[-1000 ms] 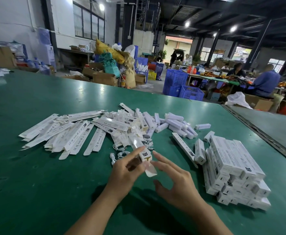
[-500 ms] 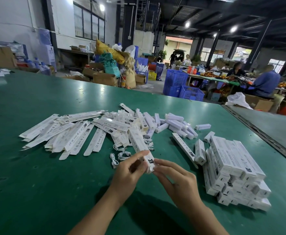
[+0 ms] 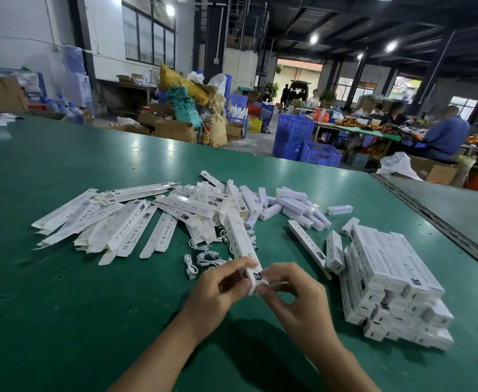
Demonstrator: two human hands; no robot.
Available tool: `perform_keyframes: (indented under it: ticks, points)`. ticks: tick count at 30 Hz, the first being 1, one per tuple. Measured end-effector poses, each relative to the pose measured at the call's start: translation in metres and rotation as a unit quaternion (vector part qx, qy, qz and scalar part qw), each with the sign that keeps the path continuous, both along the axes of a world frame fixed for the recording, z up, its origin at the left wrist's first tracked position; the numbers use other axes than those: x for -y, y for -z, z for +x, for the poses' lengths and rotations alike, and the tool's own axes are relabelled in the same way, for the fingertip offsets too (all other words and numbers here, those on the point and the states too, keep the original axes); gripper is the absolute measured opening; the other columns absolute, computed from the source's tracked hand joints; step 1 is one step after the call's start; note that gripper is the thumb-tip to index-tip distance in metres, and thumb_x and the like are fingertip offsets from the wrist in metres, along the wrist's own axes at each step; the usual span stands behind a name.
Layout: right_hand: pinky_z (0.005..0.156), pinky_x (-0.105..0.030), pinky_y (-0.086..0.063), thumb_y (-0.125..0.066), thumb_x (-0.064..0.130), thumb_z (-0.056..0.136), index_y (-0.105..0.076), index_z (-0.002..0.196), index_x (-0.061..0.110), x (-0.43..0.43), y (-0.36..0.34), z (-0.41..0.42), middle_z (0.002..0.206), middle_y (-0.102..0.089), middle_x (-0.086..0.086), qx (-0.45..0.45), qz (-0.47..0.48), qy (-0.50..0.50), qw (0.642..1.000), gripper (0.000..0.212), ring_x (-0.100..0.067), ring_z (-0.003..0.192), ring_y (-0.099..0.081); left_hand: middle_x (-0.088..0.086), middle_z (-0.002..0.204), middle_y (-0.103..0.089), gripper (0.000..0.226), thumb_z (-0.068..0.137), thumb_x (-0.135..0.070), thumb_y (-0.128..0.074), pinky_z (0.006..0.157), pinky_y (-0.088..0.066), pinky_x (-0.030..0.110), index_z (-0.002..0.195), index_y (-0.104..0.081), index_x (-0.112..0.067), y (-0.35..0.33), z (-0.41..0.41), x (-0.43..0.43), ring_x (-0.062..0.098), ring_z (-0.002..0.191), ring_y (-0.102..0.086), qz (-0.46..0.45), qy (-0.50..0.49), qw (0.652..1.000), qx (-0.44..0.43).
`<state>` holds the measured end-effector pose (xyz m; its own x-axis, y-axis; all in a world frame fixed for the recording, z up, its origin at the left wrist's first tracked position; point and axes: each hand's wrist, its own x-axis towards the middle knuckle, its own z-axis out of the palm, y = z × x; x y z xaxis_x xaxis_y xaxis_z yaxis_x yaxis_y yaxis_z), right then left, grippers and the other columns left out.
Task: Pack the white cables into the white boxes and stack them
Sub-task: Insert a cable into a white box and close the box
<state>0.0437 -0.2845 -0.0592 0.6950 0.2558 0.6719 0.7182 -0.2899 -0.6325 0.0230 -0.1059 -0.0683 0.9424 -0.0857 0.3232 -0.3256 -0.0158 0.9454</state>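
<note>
Both hands hold one long white box (image 3: pixel 236 236) above the green desk (image 3: pixel 62 306), near its front edge. The left hand (image 3: pixel 215 292) has a closed grip: its fingers curl round the near end of the box. The right hand (image 3: pixel 297 301) pinches the same end between thumb and forefinger. The far end of the box points away from the person and is tilted up over some loose white cables (image 3: pixel 203 257), which lie on the desk just behind the hands. To the left lies a spread of flat, unfolded boxes (image 3: pixel 119 224). To the right, closed boxes make a stack (image 3: pixel 390 281) of several layers. Behind the cables is a heap of short white pieces (image 3: pixel 294 203).
</note>
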Motion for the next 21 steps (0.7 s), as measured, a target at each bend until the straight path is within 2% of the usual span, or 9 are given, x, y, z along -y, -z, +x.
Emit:
perform_keyframes:
  ticks: [2,5,7,9,11,13,15,18,21]
  points:
    - [0.074,-0.031,-0.057,-0.069,0.019,0.086,-0.067,0.107,0.018,0.002,0.0,-0.001,0.109,-0.064,0.009,0.009,0.01,-0.021,1.0,0.02,-0.016,0.087,-0.068,0.016,0.097,-0.069,0.045,0.075,-0.005,-0.063,0.085,-0.051,0.034,0.112,-0.07,-0.029,-0.002,-0.002,0.001,0.018,0.095,-0.063,-0.045,0.055,0.997,-0.009]
    - [0.074,-0.033,-0.057,-0.054,0.013,0.08,-0.056,0.128,0.028,0.008,0.002,0.0,0.14,-0.048,0.01,-0.029,0.006,-0.038,0.999,0.051,-0.019,0.081,-0.067,0.01,0.094,-0.065,0.051,0.068,0.001,-0.069,0.079,-0.048,0.025,0.115,-0.066,-0.018,-0.007,-0.006,0.001,0.015,0.085,-0.057,-0.138,0.162,0.977,-0.028]
    - [0.066,-0.029,-0.057,-0.059,0.005,0.079,-0.043,0.135,0.044,0.01,0.005,0.004,0.15,-0.035,0.021,-0.038,-0.058,0.008,0.998,0.07,-0.016,0.07,-0.065,0.009,0.108,-0.066,0.048,0.071,-0.001,-0.076,0.082,-0.049,0.027,0.115,-0.066,-0.017,-0.011,-0.007,-0.003,0.014,0.081,-0.056,-0.203,0.224,0.952,-0.042]
    - [0.06,-0.021,-0.054,-0.07,0.003,0.08,-0.041,0.13,0.05,0.01,0.006,0.009,0.146,-0.039,0.023,-0.039,-0.103,0.049,0.993,0.075,-0.012,0.06,-0.06,0.008,0.107,-0.068,0.043,0.077,-0.007,-0.08,0.085,-0.048,0.031,0.117,-0.067,-0.017,-0.012,-0.007,-0.011,0.014,0.074,-0.057,-0.258,0.292,0.919,-0.054]
    - [0.058,-0.011,-0.046,-0.079,0.006,0.077,-0.058,0.118,0.04,0.011,0.008,0.013,0.12,-0.06,0.019,-0.026,-0.108,0.067,0.992,0.057,-0.004,0.057,-0.056,0.001,0.082,-0.062,0.042,0.081,-0.013,-0.079,0.083,-0.048,0.031,0.121,-0.066,-0.014,-0.013,-0.004,-0.019,0.012,0.068,-0.056,-0.309,0.349,0.882,-0.072]
    - [0.06,-0.007,-0.043,-0.083,0.017,0.076,-0.069,0.109,0.033,0.009,0.011,0.014,0.091,-0.065,0.025,-0.052,-0.111,0.064,0.99,0.039,0.006,0.061,-0.058,-0.004,0.066,-0.049,0.05,0.077,-0.019,-0.084,0.077,-0.048,0.028,0.124,-0.067,-0.012,-0.01,0.0,-0.021,0.01,0.061,-0.051,-0.32,0.306,0.892,-0.092]
    - [0.053,-0.013,-0.045,-0.081,0.029,0.077,-0.067,0.104,0.048,0.004,0.012,0.011,0.081,-0.068,0.021,-0.121,-0.096,0.021,0.988,0.036,0.002,0.056,-0.059,0.003,0.069,-0.055,0.06,0.064,-0.028,-0.093,0.073,-0.049,0.03,0.118,-0.072,-0.014,-0.005,0.005,-0.017,0.015,0.065,-0.054,-0.268,0.184,0.937,-0.128]
    - [0.062,-0.016,-0.048,-0.071,0.047,0.079,-0.065,0.11,0.046,-0.003,0.015,0.01,0.091,-0.07,0.023,-0.117,-0.118,-0.013,0.986,0.032,0.001,0.071,-0.062,0.018,0.101,-0.072,0.049,0.062,-0.037,-0.089,0.084,-0.049,0.038,0.102,-0.077,-0.011,0.004,0.011,-0.005,0.031,0.092,-0.065,-0.147,0.078,0.978,-0.124]
    - [0.074,-0.011,-0.045,-0.048,0.06,0.089,-0.068,0.114,0.036,-0.004,0.021,0.022,0.108,-0.068,0.021,-0.118,-0.062,0.059,0.989,0.04,0.002,0.094,-0.064,0.017,0.094,-0.074,0.045,0.063,-0.043,-0.09,0.085,-0.052,0.047,0.093,-0.079,-0.011,0.006,0.018,0.0,0.03,0.089,-0.066,-0.188,-0.012,0.974,-0.126]
